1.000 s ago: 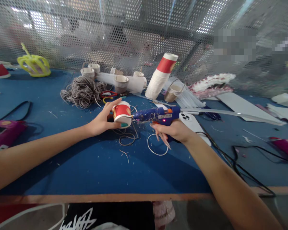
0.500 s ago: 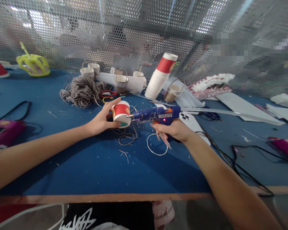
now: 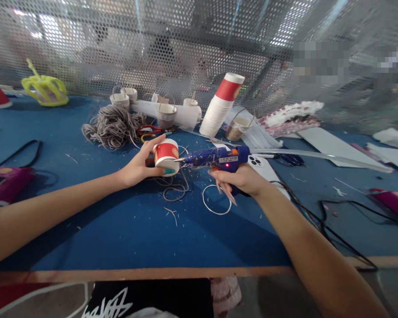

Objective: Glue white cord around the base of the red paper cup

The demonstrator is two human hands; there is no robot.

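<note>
My left hand [image 3: 139,165] holds a short red and white paper cup [image 3: 166,155] tipped on its side just above the blue table [image 3: 126,225]. My right hand [image 3: 240,179] grips a blue hot glue gun [image 3: 219,157] with a clear glue stick [image 3: 318,156] sticking out of its back. The gun's nozzle touches the cup's rim on the right. A small red light glows on the gun.
Grey cord [image 3: 114,123] lies in a heap behind the cup, with loose loops [image 3: 215,201] under my hands. A stack of paper cups [image 3: 220,106], small cup baskets [image 3: 167,114], a white phone [image 3: 268,170], red scissors [image 3: 149,130] and pink glue guns [image 3: 5,185] lie around. Perforated metal screen [image 3: 185,44] closes the back.
Almost nothing differs: the cup and the glue gun have shifted very slightly to the left together, with the nozzle still at the cup's rim.
</note>
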